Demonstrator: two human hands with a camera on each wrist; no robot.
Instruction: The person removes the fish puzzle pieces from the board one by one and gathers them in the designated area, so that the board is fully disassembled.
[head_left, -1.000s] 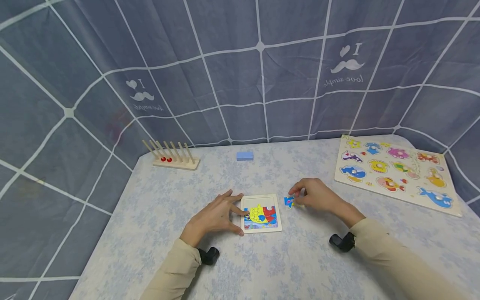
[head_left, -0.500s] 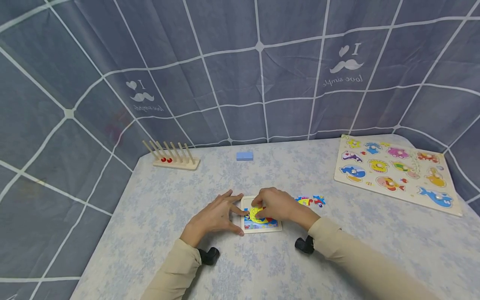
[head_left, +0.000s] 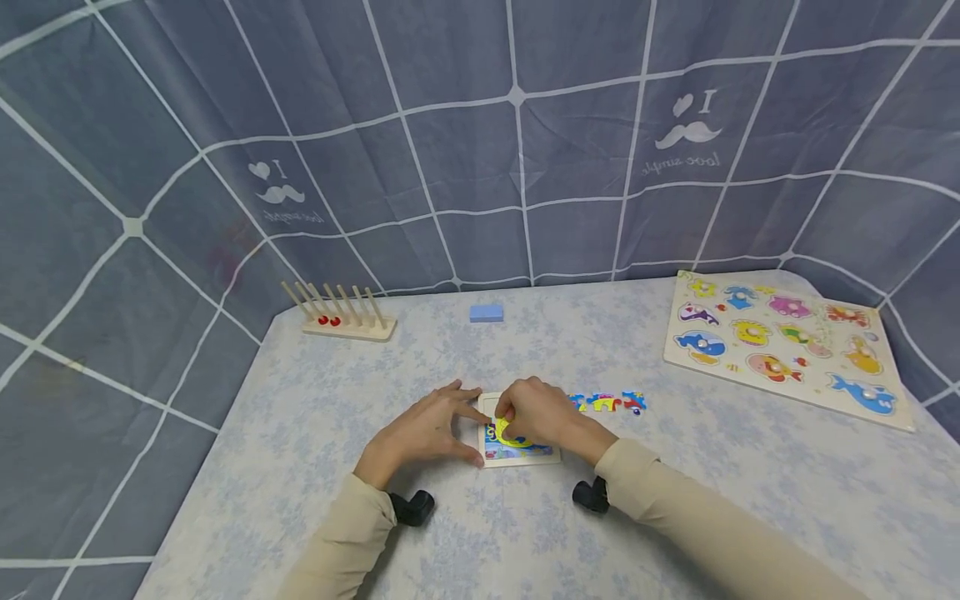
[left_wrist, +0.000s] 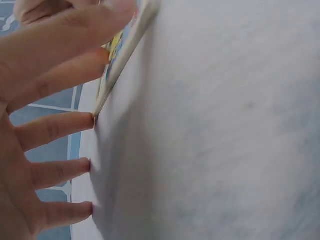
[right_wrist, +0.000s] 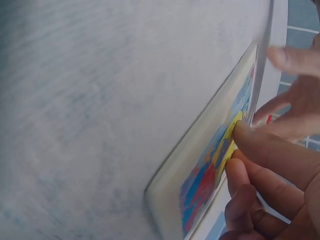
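A small jigsaw tray (head_left: 521,462) with a pale frame lies on the table, a colourful picture with yellow and blue pieces partly filling it. Along its left side rests my left hand (head_left: 420,429), fingers spread, the thumb at the near corner and another fingertip by the far one. My right hand (head_left: 536,412) is over the tray, thumb and forefinger pinching at a yellow jigsaw piece (right_wrist: 223,150) in the right wrist view. Much of the tray is hidden under this hand. Just right of it, loose jigsaw pieces (head_left: 604,402) lie in a row.
At the back left stands a wooden peg rack (head_left: 349,327) with red beads on it. A blue block (head_left: 487,313) lies near the back edge. On the right is a large sea-animal knob puzzle board (head_left: 780,337). A grey checked curtain (head_left: 450,150) hangs behind the table.
My right hand has moved left from the loose pieces onto the tray, then slightly further left, uncovering the row of pieces. The left hand stays at the tray's side.
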